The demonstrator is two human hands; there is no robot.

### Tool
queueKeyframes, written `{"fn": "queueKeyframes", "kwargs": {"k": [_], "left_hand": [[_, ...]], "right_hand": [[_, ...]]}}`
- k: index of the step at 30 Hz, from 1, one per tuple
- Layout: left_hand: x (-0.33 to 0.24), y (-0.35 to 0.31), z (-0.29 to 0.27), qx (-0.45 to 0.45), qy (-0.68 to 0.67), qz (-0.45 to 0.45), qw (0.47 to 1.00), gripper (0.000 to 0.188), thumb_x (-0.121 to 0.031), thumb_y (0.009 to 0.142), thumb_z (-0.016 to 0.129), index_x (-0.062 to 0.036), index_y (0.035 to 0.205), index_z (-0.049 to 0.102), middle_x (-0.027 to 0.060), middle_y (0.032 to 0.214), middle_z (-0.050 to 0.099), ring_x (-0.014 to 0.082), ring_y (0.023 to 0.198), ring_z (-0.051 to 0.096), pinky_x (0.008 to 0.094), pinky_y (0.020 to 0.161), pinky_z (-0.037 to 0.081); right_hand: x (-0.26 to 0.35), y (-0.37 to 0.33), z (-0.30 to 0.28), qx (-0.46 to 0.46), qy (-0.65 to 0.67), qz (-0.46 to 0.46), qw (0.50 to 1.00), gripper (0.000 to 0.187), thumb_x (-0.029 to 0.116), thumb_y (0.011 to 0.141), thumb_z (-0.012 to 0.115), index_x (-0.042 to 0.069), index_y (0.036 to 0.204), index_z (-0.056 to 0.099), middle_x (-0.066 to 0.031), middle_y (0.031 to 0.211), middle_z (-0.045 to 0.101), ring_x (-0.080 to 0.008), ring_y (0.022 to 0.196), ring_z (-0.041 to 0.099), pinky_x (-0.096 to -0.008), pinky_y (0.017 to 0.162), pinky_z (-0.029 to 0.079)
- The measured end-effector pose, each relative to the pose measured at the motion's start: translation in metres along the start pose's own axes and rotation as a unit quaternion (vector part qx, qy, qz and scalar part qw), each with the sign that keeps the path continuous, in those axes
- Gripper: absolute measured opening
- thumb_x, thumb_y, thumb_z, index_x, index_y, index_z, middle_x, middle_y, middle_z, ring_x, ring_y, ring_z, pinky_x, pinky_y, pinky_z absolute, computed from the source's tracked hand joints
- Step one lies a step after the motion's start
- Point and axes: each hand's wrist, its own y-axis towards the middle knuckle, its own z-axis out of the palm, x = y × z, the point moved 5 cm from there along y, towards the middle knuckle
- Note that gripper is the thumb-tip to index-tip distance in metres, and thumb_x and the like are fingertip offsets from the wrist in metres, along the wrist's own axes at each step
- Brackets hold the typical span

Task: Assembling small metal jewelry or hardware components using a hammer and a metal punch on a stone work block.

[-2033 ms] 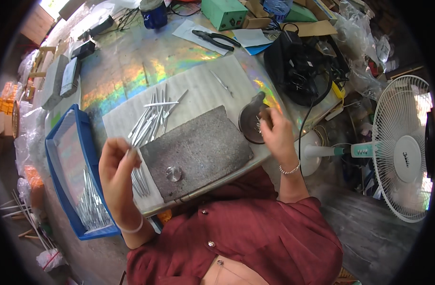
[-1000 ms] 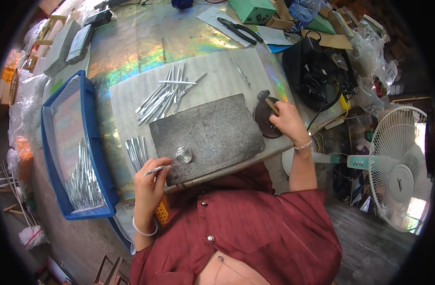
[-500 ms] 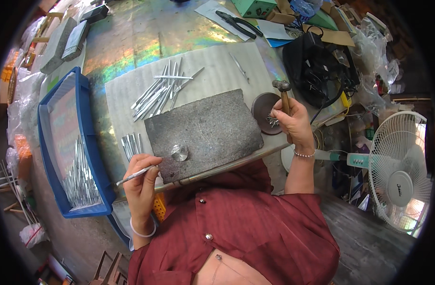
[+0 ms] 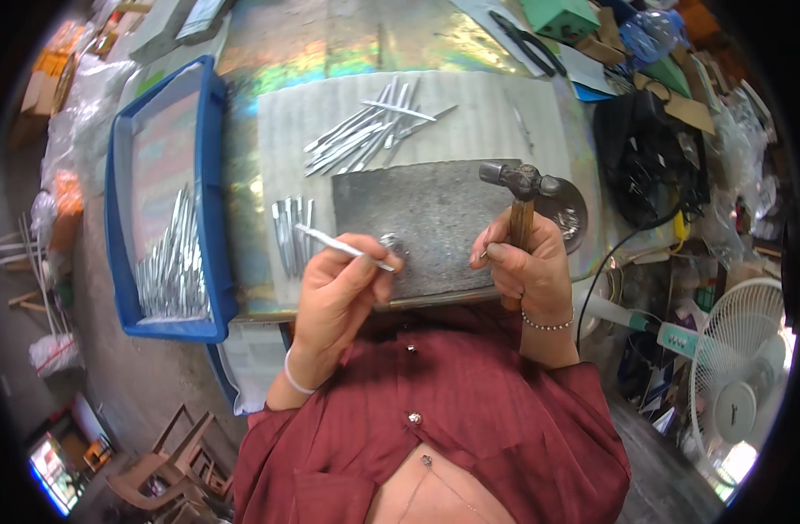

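Left fingers (image 4: pixel 358 269) and right fingers (image 4: pixel 510 257) are pinched.

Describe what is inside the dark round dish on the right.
Small, thin silvery bits lie in the dish. The hammer and the right hand cover part of its left side, so anything there cannot be seen.

No text legible. Dark mark (image 4: pixel 734 414) sits on hub (image 4: pixel 732 403) of white fan (image 4: pixel 741 371), well right of the hammer (image 4: pixel 520 196); too small to read.
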Motion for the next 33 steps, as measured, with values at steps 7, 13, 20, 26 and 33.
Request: {"fn": "queueKeyframes", "kwargs": {"k": [7,13,20,26,33], "left_hand": [[0.015,0.004,0.001,0.034,-0.136,-0.059,0.988,0.017,-0.016,0.093,0.056,-0.0028,0.103,0.059,0.0103,0.096,0.064,0.0117,0.066,0.055,0.0236,0.060,0.045],[0.019,0.004,0.001,0.044,-0.174,-0.082,0.980,0.016,-0.018,0.093,0.056,-0.0046,0.103,0.059,0.0089,0.096,0.064,0.0092,0.065,0.053,0.0226,0.059,0.043],[0.023,0.002,0.002,0.037,-0.209,-0.106,0.972,0.017,-0.019,0.092,0.058,-0.0062,0.103,0.060,0.0067,0.093,0.065,0.0079,0.062,0.049,0.0205,0.058,0.042],[0.028,0.001,0.002,0.029,-0.254,-0.136,0.957,0.018,-0.021,0.091,0.060,-0.0070,0.103,0.062,0.0047,0.092,0.065,0.0069,0.061,0.049,0.0192,0.055,0.041],[0.033,0.002,-0.001,0.021,-0.276,-0.135,0.951,0.019,-0.022,0.091,0.060,-0.0074,0.103,0.062,0.0050,0.093,0.065,0.0068,0.062,0.050,0.0198,0.056,0.043]], "right_hand": [[-0.022,0.009,0.042,0.056,-0.009,0.032,0.998,0.011,0.007,0.087,0.061,0.000,0.091,0.052,-0.0106,0.076,0.061,-0.0032,0.041,0.040,-0.0171,0.035,0.030],[-0.026,0.010,0.059,0.058,-0.063,-0.017,0.996,0.011,0.005,0.089,0.060,0.000,0.093,0.051,-0.0101,0.073,0.060,-0.0041,0.042,0.043,-0.0176,0.037,0.032],[-0.022,0.010,0.064,0.032,-0.149,-0.072,0.986,0.012,0.007,0.089,0.061,0.001,0.095,0.052,-0.0063,0.070,0.059,-0.0032,0.045,0.044,-0.0173,0.039,0.033],[-0.028,0.009,0.055,-0.027,-0.271,-0.137,0.953,0.012,0.009,0.084,0.068,0.002,0.088,0.060,-0.0011,0.065,0.058,-0.0050,0.054,0.051,-0.0224,0.052,0.042],[-0.026,0.008,0.058,-0.024,-0.384,-0.253,0.888,0.020,0.010,0.079,0.071,0.004,0.090,0.056,-0.0046,0.063,0.056,-0.0141,0.049,0.053,-0.0264,0.048,0.042]]}}
